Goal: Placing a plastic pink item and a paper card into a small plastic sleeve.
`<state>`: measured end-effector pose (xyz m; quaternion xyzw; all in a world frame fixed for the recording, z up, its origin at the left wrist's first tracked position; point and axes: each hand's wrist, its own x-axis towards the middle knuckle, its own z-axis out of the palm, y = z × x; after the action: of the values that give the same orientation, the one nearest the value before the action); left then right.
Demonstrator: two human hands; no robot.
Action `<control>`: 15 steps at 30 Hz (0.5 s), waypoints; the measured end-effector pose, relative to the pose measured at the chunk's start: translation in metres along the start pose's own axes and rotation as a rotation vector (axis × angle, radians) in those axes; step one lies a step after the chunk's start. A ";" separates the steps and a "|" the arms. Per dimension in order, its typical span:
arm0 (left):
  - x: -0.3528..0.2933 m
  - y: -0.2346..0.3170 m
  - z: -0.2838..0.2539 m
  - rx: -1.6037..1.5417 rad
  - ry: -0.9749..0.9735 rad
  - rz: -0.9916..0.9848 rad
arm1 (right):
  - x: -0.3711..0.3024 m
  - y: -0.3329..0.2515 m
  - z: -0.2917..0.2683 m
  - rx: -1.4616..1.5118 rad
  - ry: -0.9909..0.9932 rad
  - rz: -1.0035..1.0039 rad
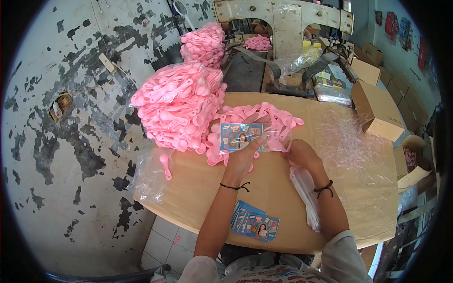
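Observation:
My left hand is closed around a blue printed card, held up over the pink spoons. A clear plastic bag stretches from the card toward my right hand, whose fingers pinch the bag's right edge. Whether the card is inside the bag or in front of it, I cannot tell. Behind my hands lies a loose heap of pink plastic spoons. A stack of flat clear bags rests beside my right forearm. Several more blue cards lie fanned between my forearms.
Big clear sacks of pink spoons stand at the table's back left. One spoon lies beside crumpled plastic. Plastic scraps cover the right side, near an open cardboard box. A metal machine stands behind the table.

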<state>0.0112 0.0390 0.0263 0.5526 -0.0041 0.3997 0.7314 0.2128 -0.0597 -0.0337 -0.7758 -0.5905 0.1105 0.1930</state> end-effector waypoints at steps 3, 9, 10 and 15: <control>-0.001 0.002 0.004 -0.084 0.032 0.023 | -0.003 -0.003 -0.016 0.080 0.201 -0.050; -0.001 0.007 -0.011 -0.277 0.069 0.044 | -0.034 -0.050 -0.109 0.884 0.213 -0.164; -0.001 0.007 -0.012 -0.276 0.070 0.049 | -0.036 -0.049 -0.113 0.882 0.211 -0.169; 0.000 -0.003 -0.017 -0.368 0.060 0.042 | -0.045 -0.071 -0.117 0.941 0.316 -0.247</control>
<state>0.0059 0.0527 0.0168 0.3973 -0.0669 0.4234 0.8114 0.1853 -0.1064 0.0997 -0.5367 -0.5275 0.2224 0.6199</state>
